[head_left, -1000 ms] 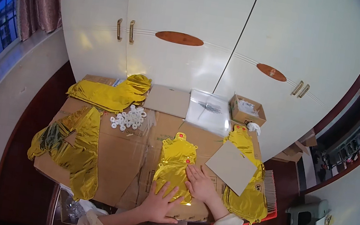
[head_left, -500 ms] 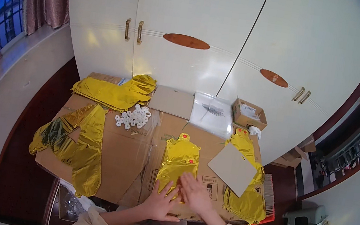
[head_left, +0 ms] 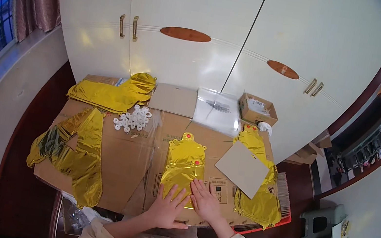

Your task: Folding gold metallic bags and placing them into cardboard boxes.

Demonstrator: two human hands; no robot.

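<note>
White cupboard doors (head_left: 202, 37) stood behind the cardboard-covered surface (head_left: 130, 159); since the earlier frame the right hand (head_left: 205, 201) had drawn in beside the left hand (head_left: 168, 208), both flat and open, pressing the near end of a gold foil balloon (head_left: 185, 162); white rings (head_left: 132, 119) and a grey card (head_left: 242, 168) lay nearby.
</note>
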